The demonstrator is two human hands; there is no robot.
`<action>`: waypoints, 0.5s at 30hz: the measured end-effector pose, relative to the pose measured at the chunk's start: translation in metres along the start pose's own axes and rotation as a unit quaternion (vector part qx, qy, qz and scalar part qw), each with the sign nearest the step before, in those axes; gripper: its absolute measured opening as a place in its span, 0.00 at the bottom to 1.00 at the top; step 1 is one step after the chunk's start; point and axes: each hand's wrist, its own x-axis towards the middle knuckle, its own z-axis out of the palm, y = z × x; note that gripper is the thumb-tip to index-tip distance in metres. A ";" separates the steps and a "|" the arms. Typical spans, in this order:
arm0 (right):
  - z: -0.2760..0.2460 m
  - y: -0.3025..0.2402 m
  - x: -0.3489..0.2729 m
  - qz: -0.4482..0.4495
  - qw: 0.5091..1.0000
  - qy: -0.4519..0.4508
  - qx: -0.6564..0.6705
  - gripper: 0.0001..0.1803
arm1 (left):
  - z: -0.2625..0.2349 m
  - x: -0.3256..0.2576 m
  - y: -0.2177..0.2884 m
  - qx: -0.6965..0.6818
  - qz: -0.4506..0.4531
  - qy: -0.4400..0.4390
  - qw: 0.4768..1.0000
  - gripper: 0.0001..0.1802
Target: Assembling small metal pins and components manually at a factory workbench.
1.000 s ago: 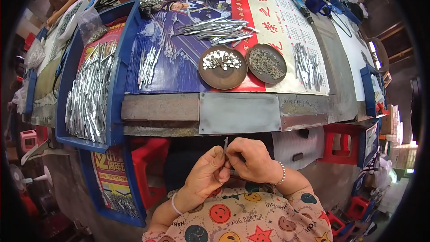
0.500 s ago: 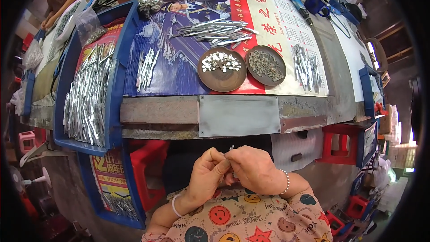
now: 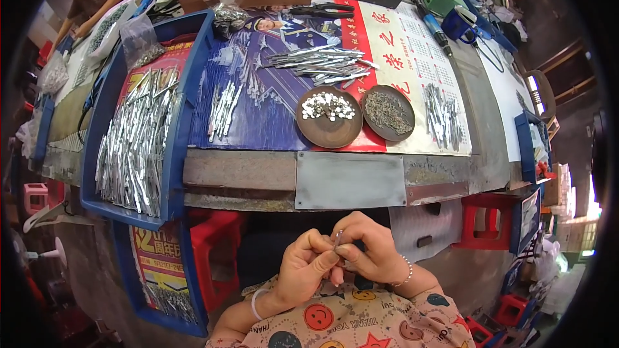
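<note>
Close to my body, below the table's front edge, my left hand (image 3: 311, 259) and my right hand (image 3: 366, 248) meet with fingers closed. A slim silver metal strip (image 3: 338, 238) is pinched between both; only its upper end shows, the rest being covered by fingers. Beyond them on the table stands a round brown dish (image 3: 329, 134) with small shiny silver discs (image 3: 327, 106). Beside it, a second dark dish (image 3: 394, 136) contains many tiny thin metal pieces (image 3: 387, 113). Similar slim metal strips (image 3: 322, 64) lie in a pile behind the dishes.
A blue tray (image 3: 173, 174) full of metal strips stands at the left, with another blue tray (image 3: 200, 296) lower down. Smaller strip piles (image 3: 225, 111) (image 3: 443, 116) flank the dishes. Pliers (image 3: 322, 10) lie farther back. Red stools (image 3: 216, 251) stand beneath the table. A person (image 3: 97, 0) sits far left.
My right hand has turned and its fingers have lifted, so the strip's end now shows between my fingertips. The view has shifted slightly, with the table lower in the picture.
</note>
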 end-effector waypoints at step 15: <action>0.005 -0.001 0.002 0.072 0.984 -0.050 0.153 0.06 | -0.005 -0.010 0.004 -0.016 -0.054 -0.002 0.998 0.06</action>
